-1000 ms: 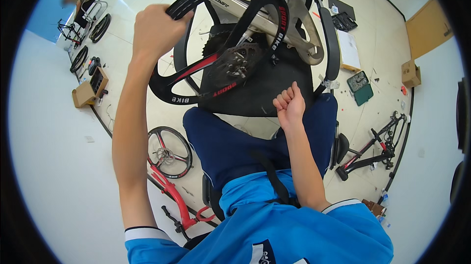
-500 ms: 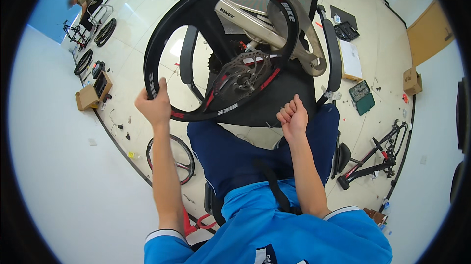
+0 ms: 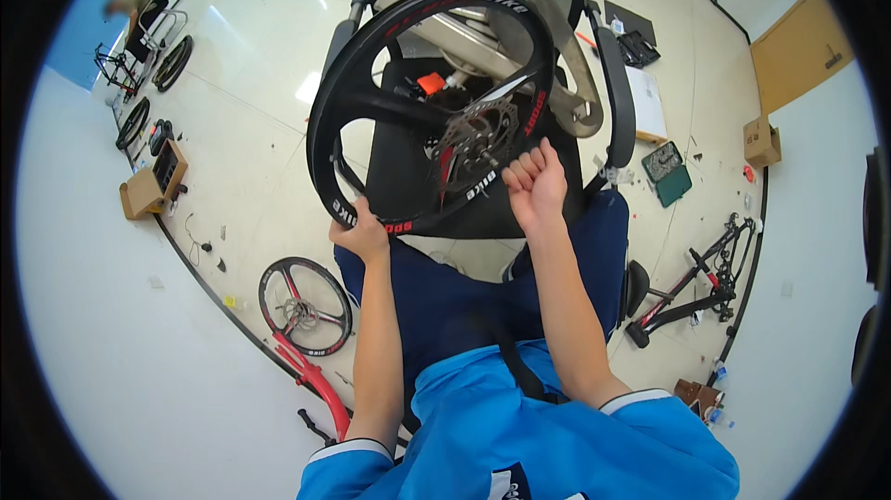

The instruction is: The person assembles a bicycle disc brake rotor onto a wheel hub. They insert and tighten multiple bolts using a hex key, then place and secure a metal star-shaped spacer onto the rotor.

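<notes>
My left hand is closed round the lower left rim of a black bicycle wheel with broad spokes and red and white lettering. The wheel stands tilted over the seat of a black office chair, its metal brake disc facing me. My right hand is closed, knuckles up, beside the wheel's lower right rim; what its fingers hold, if anything, is hidden. Behind the wheel, a champagne-coloured bicycle frame lies across the chair. An orange piece shows between the spokes.
On the floor at left lie another spoked wheel, a red frame part and an open carton. At right are a black bicycle frame, a green tool case and a cardboard box. A person sits far left.
The wheel has shifted right and turned, its rim lettering now elsewhere. My left hand moved right with it. My closed right hand has risen slightly towards the rim. The view has shifted slightly.
</notes>
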The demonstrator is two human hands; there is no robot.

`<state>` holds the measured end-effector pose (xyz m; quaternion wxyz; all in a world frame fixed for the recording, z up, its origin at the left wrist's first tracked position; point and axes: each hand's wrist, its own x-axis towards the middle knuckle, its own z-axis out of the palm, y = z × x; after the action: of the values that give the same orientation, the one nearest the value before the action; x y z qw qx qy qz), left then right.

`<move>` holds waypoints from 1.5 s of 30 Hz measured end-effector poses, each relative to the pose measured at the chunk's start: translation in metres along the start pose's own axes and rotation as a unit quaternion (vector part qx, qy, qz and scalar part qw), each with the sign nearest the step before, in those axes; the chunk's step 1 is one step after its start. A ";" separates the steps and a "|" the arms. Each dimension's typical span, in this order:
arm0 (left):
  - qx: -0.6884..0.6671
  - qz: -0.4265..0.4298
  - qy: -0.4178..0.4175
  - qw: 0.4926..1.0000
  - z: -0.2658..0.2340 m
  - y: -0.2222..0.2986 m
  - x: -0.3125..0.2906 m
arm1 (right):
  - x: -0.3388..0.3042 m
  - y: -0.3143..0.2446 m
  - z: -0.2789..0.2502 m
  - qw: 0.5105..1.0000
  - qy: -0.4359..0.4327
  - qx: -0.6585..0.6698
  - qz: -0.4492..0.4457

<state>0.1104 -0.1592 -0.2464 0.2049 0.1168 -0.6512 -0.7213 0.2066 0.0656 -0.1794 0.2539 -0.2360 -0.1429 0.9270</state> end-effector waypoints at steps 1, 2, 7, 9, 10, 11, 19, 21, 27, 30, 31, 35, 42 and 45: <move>0.006 0.010 -0.013 1.000 0.000 0.010 -0.003 | 0.003 0.004 0.007 1.000 0.014 0.009 0.002; 0.012 0.019 -0.026 0.999 -0.002 0.015 -0.006 | 0.001 0.006 0.011 1.000 0.008 -0.021 -0.005; 0.065 0.124 -0.159 0.977 -0.033 0.016 -0.011 | -0.006 0.010 0.027 0.978 -0.024 -0.203 -0.051; -0.004 0.202 -0.267 0.942 -0.036 0.038 0.010 | -0.007 0.012 0.031 0.951 -0.006 -0.295 -0.088; -0.031 0.255 -0.312 0.915 -0.028 0.060 0.026 | -0.004 0.014 0.029 0.949 -0.018 -0.301 -0.089; -0.037 0.221 -0.372 0.901 -0.016 0.090 0.045 | 0.000 0.016 0.022 0.947 -0.028 -0.307 -0.090; 0.383 0.144 -0.551 0.728 0.134 0.248 0.132 | -0.003 0.018 0.010 0.994 -0.035 -0.098 0.020; 0.431 0.156 -0.533 0.711 0.152 0.250 0.122 | 0.005 0.014 -0.004 1.000 -0.010 -0.020 -0.009; 0.362 0.134 -0.545 0.744 0.153 0.232 0.107 | 0.020 0.016 0.008 0.993 0.093 0.044 -0.054; 0.365 0.146 -0.507 0.767 0.144 0.228 0.105 | 0.027 0.021 0.008 0.990 0.114 0.043 -0.066; 0.356 0.136 -0.514 0.768 0.141 0.226 0.107 | 0.028 0.021 0.010 0.990 0.121 0.036 -0.067; 0.354 0.127 -0.500 0.780 0.126 0.224 0.111 | 0.034 0.028 0.009 0.990 0.122 0.024 -0.062; 0.330 0.130 -0.500 0.790 0.116 0.222 0.112 | 0.033 0.036 0.020 0.990 0.125 0.010 -0.066; 0.332 0.139 -0.502 0.787 0.117 0.223 0.109 | 0.035 0.036 0.017 0.989 0.127 -0.003 -0.075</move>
<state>-0.0053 -0.1183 -0.0012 -0.1041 -0.2923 -0.8709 -0.3811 0.1565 0.0525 -0.1912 0.3385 -0.3411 -0.1296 0.8674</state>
